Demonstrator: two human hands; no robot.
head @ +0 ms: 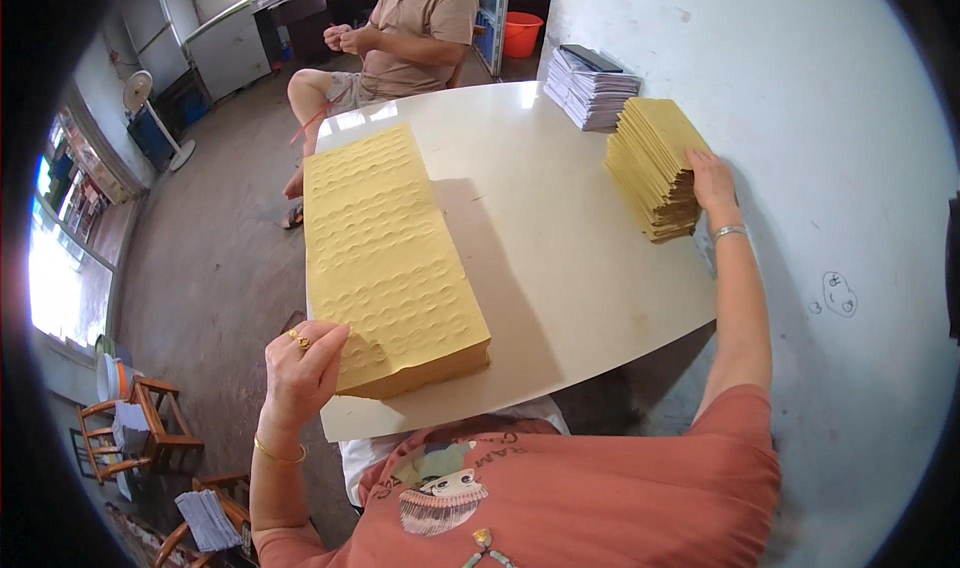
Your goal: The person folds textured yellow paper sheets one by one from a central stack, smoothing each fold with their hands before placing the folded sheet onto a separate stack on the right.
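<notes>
A thick stack of yellow paper (390,245), its top sheet embossed with rows of small curved marks, lies along the table's left side. By its near left corner is my left hand (304,365), fingers curled together, with no paper visible in them. The hand hides that corner, and whether it touches the sheet is unclear. At the right, my right hand (711,180) rests its fingers on the edge of a tall, leaning pile of folded yellow paper (649,163). The thumb is hidden, so I cannot tell whether it grips any sheets.
Both piles stand on a cream table (517,215) beside a white wall (825,155). White papers (589,92) topped by a dark flat object (592,58) sit behind the folded pile. Across the table sits a person (420,35). Wooden chairs (161,418) stand at the left.
</notes>
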